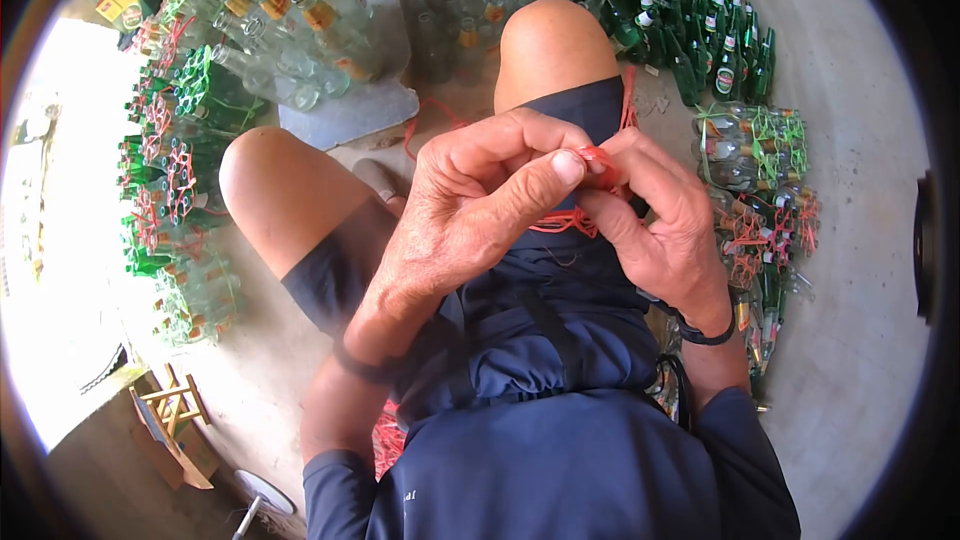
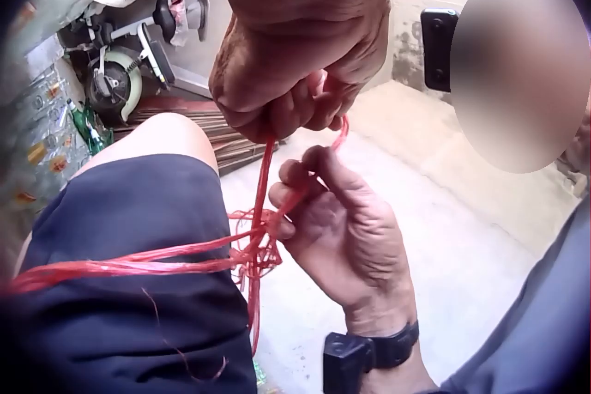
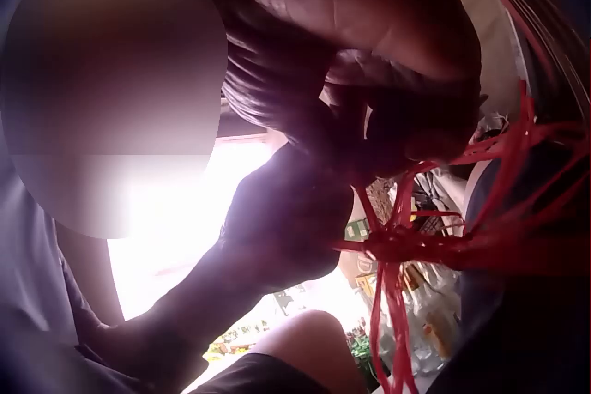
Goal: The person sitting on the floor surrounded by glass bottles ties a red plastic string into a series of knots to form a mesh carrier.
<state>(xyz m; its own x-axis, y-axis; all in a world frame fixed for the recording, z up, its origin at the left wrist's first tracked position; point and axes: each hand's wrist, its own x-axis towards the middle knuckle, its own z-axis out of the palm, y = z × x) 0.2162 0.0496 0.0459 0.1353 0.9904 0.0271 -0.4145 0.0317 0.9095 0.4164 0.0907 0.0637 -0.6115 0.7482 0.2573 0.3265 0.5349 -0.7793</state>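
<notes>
Over the lap, both hands work on red plastic string [image 1: 566, 222]. My left hand [image 1: 480, 202] pinches a piece of it between thumb and forefinger. Close beside it, my right hand [image 1: 665, 215] holds the same string with bent fingers. Below the fingers, in the left wrist view, a tangled knot of the string [image 2: 259, 248] hangs, with several strands stretching left across the dark shorts [image 2: 120, 228]. A loop of string runs between the two hands there. In the right wrist view the knotted strands [image 3: 397, 244] hang under the hands, which are in deep shadow.
Clear glass bottles [image 1: 300, 30] stand on a grey board [image 1: 345, 122] ahead. Green bottles [image 1: 725, 50] stand at the far right, with tied bottle bundles [image 1: 750, 148] nearer. More bundles [image 1: 180, 180] line the left side. A small wooden stool [image 1: 172, 405] is at lower left.
</notes>
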